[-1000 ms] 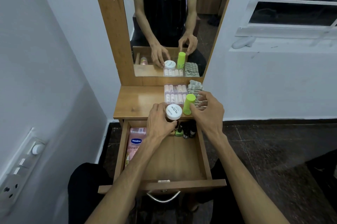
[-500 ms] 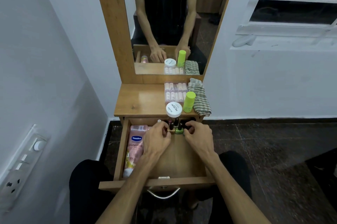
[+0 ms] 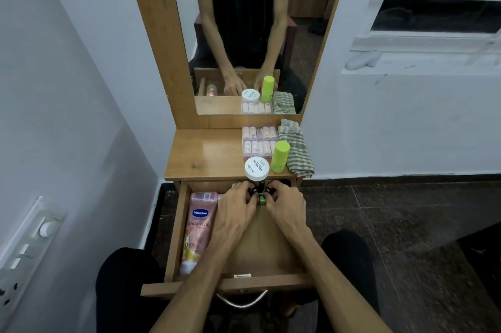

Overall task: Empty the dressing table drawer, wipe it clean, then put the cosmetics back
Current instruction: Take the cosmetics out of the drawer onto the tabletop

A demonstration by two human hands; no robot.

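The wooden drawer (image 3: 173,235) stands pulled out below the dressing table top (image 3: 206,153). At its far end, my left hand (image 3: 234,210) and my right hand (image 3: 286,208) close together around a cluster of small nail polish bottles (image 3: 260,193) with dark caps, one of them green. A pink Vaseline lotion tube (image 3: 198,229) lies along the drawer's left side. On the table top sit a white-lidded jar (image 3: 256,168), a lime green bottle (image 3: 280,156), a clear box of pink tubes (image 3: 259,141) and a striped cloth (image 3: 296,152).
A mirror (image 3: 244,34) rises behind the table top and reflects my arms. A white wall with a switch panel (image 3: 24,251) is close on the left. A window ledge (image 3: 423,61) juts out on the right. My knees flank the drawer front and its metal handle (image 3: 242,303).
My hands left the white-lidded jar and the green bottle standing on the table top, dropped into the drawer and closed around the small bottles at its far end.
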